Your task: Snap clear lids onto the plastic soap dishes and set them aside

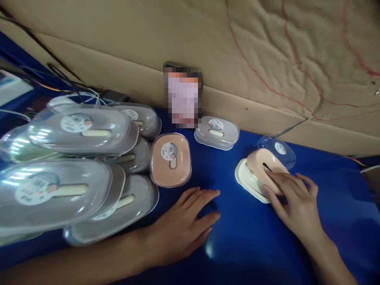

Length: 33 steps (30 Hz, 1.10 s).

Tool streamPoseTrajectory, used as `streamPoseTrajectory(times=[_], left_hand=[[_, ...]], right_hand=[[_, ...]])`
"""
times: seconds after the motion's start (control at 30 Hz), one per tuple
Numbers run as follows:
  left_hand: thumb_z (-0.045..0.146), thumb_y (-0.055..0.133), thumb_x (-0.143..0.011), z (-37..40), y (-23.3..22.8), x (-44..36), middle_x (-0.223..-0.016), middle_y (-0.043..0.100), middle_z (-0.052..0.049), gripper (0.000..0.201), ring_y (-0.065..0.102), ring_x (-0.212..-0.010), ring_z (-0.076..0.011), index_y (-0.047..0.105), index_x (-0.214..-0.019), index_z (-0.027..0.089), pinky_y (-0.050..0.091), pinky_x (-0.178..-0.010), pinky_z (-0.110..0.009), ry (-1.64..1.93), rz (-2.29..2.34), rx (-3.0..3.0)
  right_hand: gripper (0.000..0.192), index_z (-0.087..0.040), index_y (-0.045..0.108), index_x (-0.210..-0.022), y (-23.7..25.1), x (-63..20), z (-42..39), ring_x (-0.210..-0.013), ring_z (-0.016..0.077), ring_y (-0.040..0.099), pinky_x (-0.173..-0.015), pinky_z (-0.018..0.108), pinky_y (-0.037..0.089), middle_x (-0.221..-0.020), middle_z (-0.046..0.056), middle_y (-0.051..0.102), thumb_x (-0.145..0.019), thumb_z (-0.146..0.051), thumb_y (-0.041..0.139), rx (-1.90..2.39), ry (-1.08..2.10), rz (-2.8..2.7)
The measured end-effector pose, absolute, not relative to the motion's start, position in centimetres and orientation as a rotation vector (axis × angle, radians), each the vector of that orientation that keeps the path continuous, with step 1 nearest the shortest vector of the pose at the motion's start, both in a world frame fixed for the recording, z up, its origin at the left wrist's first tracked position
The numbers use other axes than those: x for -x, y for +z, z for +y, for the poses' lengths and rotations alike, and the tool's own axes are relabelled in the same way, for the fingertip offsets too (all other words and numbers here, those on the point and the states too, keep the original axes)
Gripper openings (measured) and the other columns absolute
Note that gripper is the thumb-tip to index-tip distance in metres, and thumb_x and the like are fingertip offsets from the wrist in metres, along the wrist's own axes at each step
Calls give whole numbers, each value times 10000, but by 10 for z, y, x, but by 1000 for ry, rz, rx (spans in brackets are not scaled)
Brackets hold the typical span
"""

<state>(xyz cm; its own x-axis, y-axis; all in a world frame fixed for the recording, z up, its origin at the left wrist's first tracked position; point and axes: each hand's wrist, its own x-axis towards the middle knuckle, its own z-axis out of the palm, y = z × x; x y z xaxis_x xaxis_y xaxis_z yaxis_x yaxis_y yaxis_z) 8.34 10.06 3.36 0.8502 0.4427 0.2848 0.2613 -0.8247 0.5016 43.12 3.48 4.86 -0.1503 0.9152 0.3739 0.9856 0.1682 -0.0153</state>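
My right hand (pixel 299 200) grips a peach slotted tray (pixel 259 158), which looks like the inner part of a soap dish. The tray is tilted above a cream oval base (pixel 249 186); whether they touch, I cannot tell. Just behind them lies a clear plastic lid (pixel 287 156) with a round label. Over the blue table, my left hand (pixel 192 221) holds nothing, its fingers stretched out and apart. Nearest to it is a peach lidded dish (pixel 181 158) with a label and a pale slot piece.
Several grey lidded dishes (pixel 80 146) are stacked at the left. Another grey lidded dish (pixel 227 132) sits near the cardboard wall (pixel 267 59). A phone-like device with a blurred screen (pixel 183 95) leans there. White cables (pixel 92 95) run behind the stack.
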Motion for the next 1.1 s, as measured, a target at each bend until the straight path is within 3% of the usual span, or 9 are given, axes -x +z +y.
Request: streamPoseTrajectory(times=[0.23,0.33,0.5,0.63,0.77,0.97,1.1], left_hand=[[150,572,-1028,100,32,-83,-1549,565,-206,282,610,-1378,-335,669,-1291,180,524,-1163,-592,551,488,-2577],[160,582,-1026,100,31,-83,-1561,557,-197,296,600,-1397,-338,662,-1310,187,502,-1184,-598,543,472,-2579],[184,616,-1017,98,26,-82,-1580,543,-188,296,598,-1396,-348,662,-1310,194,482,-1191,-606,533,462,-2608],[219,635,-1021,99,26,-82,-1567,558,-177,266,607,-1385,-336,669,-1284,197,474,-1196,-579,555,460,-2615],[260,642,-1036,101,26,-81,-1525,597,-167,206,612,-1373,-320,682,-1227,197,453,-1206,-568,547,434,-2651],[276,634,-1046,100,26,-81,-1502,615,-152,189,620,-1349,-303,691,-1211,204,433,-1210,-551,558,439,-2638],[258,631,-1043,100,27,-82,-1506,613,-151,201,620,-1346,-299,695,-1226,203,427,-1216,-541,556,451,-2634]], right_hand=[[346,-217,595,-1368,64,-412,43,-1344,367,648,-1161,578,428,-1466,182,666,-1027,-276,617,1812,-406,-2121],[430,-270,532,-1470,80,-388,77,-1420,348,603,-1172,560,450,-1535,154,626,-1046,-275,597,1660,-267,-2303],[651,-272,378,-1651,91,-354,158,-1601,382,407,-1245,633,398,-1721,160,432,-1061,-426,606,1672,7,-2415],[513,-249,554,-1529,105,-358,184,-1394,377,619,-1146,612,498,-1485,144,660,-1042,-383,640,1764,110,-2457],[369,-245,635,-1437,127,-373,174,-1215,331,732,-1058,557,573,-1333,127,754,-1100,-332,511,1834,191,-2403],[663,-337,482,-1602,123,-361,158,-1489,386,560,-1201,654,485,-1620,117,572,-984,-374,719,1849,152,-2473],[619,-292,480,-1615,118,-366,164,-1545,347,516,-1236,606,472,-1666,130,531,-1023,-321,659,1833,319,-2470]])
